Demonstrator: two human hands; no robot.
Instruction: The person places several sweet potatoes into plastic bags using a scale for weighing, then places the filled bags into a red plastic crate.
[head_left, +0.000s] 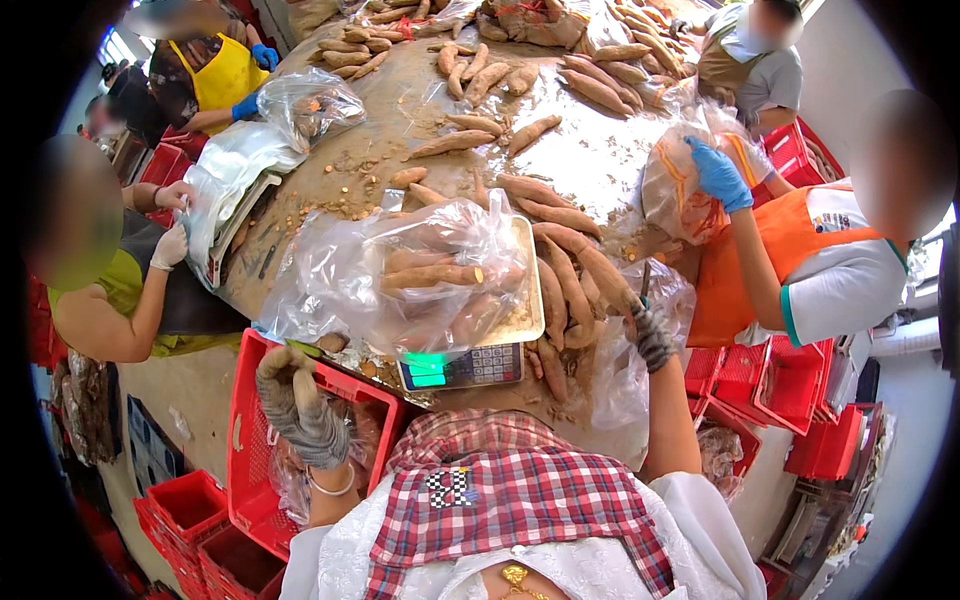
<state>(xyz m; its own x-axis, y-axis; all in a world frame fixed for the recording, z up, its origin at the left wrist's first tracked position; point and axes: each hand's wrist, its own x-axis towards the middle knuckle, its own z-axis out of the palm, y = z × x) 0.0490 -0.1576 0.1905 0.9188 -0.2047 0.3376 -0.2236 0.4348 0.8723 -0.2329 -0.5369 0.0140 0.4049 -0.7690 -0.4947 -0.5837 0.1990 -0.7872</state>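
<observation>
My right hand (654, 341), in a grey knit glove, grips the lower end of a long sweet potato (600, 266). A dark, narrow blade-like piece (646, 279) sticks up beside these fingers; its lower part is hidden. My left hand (306, 409), gloved alike, is raised over a red plastic crate (244, 442) with its fingers curled; I cannot tell whether they hold anything. A green strip (306, 348) shows just behind its fingertips. Before me, a clear plastic bag (337, 277) with sweet potatoes (431, 277) inside lies on a digital scale (461, 367) with a lit green display.
Loose sweet potatoes (555, 300) lie right of the scale, beside another clear bag (619, 375). More are heaped across the soiled table (337, 180). Co-workers stand left and right, one in an orange apron (739, 266). Red crates (795, 375) flank me on the floor.
</observation>
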